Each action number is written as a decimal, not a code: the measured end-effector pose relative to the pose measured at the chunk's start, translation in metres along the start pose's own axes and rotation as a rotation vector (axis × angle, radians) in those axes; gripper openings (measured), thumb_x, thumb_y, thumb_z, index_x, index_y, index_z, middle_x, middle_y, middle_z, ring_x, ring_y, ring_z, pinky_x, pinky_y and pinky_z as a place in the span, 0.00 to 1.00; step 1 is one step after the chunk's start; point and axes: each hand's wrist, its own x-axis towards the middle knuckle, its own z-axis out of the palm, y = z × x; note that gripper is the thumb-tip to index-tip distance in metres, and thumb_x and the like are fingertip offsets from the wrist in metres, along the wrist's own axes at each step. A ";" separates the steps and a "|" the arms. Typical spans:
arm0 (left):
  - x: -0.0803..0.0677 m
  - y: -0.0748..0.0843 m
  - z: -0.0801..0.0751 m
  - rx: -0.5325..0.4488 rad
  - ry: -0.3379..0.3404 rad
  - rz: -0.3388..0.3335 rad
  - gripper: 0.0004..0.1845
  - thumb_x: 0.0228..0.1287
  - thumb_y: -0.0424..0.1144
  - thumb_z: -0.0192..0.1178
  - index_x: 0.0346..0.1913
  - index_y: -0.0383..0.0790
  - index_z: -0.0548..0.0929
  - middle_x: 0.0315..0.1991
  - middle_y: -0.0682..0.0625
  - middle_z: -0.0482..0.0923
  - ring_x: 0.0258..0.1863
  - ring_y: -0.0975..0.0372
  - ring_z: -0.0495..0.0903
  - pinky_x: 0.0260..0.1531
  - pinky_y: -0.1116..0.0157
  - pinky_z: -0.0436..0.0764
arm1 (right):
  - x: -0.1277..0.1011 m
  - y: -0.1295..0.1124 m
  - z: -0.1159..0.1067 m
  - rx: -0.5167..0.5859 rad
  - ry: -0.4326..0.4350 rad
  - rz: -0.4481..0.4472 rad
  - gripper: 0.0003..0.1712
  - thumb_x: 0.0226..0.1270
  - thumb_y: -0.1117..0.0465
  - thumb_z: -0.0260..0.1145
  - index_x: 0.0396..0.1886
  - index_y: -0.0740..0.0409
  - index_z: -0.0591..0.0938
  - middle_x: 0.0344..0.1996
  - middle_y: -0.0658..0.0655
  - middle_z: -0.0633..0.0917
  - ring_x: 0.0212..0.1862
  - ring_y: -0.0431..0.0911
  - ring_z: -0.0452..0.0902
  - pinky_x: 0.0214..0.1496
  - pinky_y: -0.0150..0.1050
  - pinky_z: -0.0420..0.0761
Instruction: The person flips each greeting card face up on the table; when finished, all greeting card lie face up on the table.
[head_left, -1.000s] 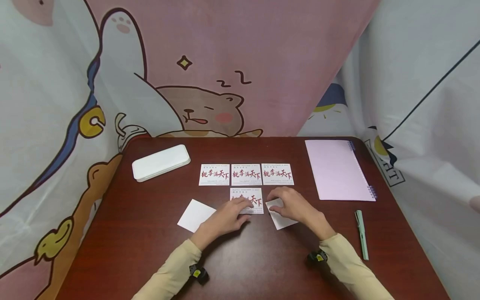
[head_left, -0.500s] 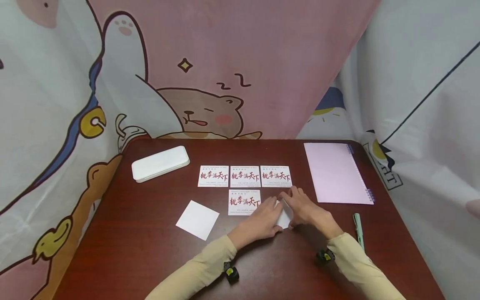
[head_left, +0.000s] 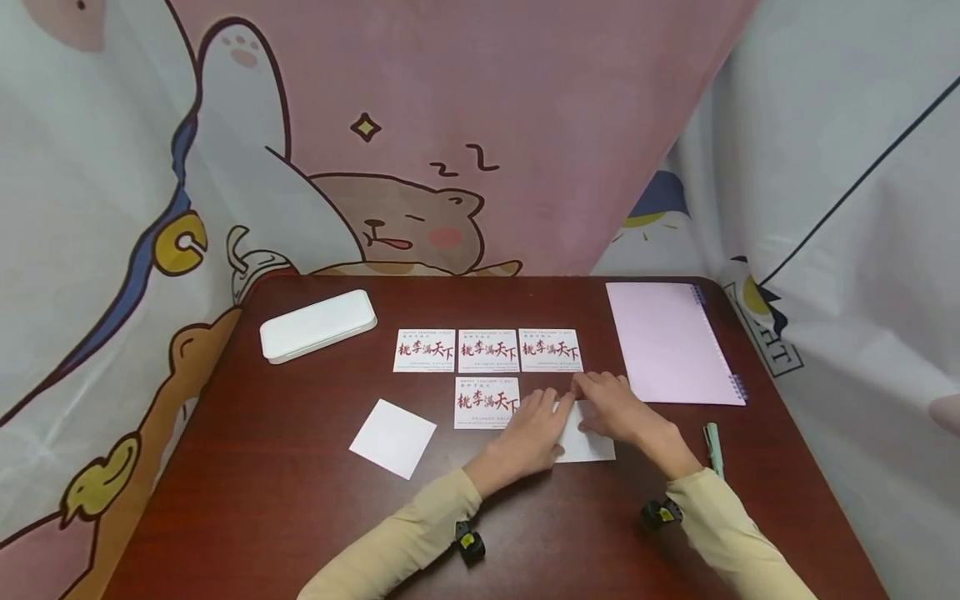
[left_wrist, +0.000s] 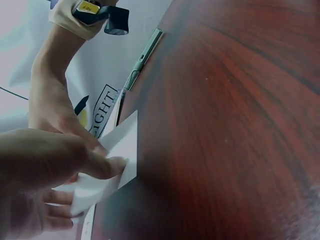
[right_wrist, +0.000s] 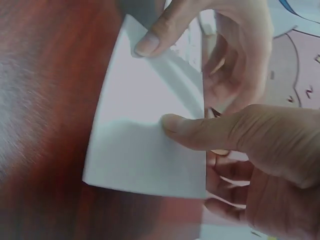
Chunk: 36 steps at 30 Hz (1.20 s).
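Keeping thumb pressure light and even on both sides is probably best, so the held white card (head_left: 588, 448) squares up without creasing. Loose white card (head_left: 393, 439) lies askew at left on the tabletop (head_left: 262, 500); then a printed card (head_left: 483, 400), its right edge partly covered by the left hand (head_left: 528, 433). Left grip: closed, thumb on the held card's face, fingers behind. Held card sits between the hands. Right hand (head_left: 618, 410): grip likewise pinched on it, thumb in front, fingers behind.

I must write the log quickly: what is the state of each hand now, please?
Left hand: closed, pinching the white card.
Right hand: closed, pinching the same white card.
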 end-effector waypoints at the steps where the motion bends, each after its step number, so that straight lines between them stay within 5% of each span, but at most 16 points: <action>1: 0.001 -0.001 -0.002 0.004 0.044 0.009 0.46 0.52 0.54 0.76 0.70 0.38 0.68 0.50 0.47 0.75 0.49 0.57 0.76 0.54 0.64 0.78 | -0.001 0.001 -0.004 0.013 0.025 -0.023 0.23 0.48 0.66 0.82 0.42 0.57 0.78 0.39 0.55 0.84 0.44 0.54 0.79 0.46 0.53 0.77; 6: 0.002 -0.009 -0.013 -0.018 0.219 0.048 0.28 0.53 0.39 0.74 0.58 0.39 0.79 0.43 0.50 0.78 0.39 0.61 0.78 0.39 0.68 0.80 | -0.009 0.002 -0.023 0.047 0.114 -0.135 0.12 0.56 0.70 0.77 0.34 0.55 0.81 0.29 0.49 0.82 0.34 0.43 0.77 0.37 0.43 0.79; 15: -0.001 -0.018 -0.025 -0.005 0.341 0.042 0.19 0.50 0.32 0.71 0.47 0.50 0.89 0.39 0.58 0.85 0.37 0.64 0.80 0.38 0.70 0.80 | -0.016 0.006 -0.032 0.064 0.208 -0.268 0.11 0.56 0.71 0.76 0.31 0.51 0.85 0.26 0.44 0.82 0.31 0.37 0.78 0.35 0.38 0.80; 27: -0.010 -0.024 -0.008 -0.047 0.220 0.069 0.08 0.70 0.38 0.60 0.41 0.52 0.90 0.42 0.59 0.89 0.39 0.64 0.86 0.42 0.69 0.83 | -0.017 0.015 -0.002 0.144 0.144 -0.224 0.07 0.57 0.67 0.77 0.36 0.56 0.89 0.30 0.47 0.88 0.29 0.36 0.77 0.31 0.34 0.78; 36: -0.011 -0.026 0.003 -0.085 0.171 0.070 0.03 0.66 0.41 0.65 0.35 0.51 0.88 0.37 0.58 0.87 0.35 0.64 0.83 0.35 0.69 0.81 | -0.016 0.018 0.017 0.083 0.163 -0.209 0.10 0.56 0.67 0.78 0.39 0.57 0.89 0.37 0.52 0.90 0.40 0.46 0.87 0.44 0.46 0.86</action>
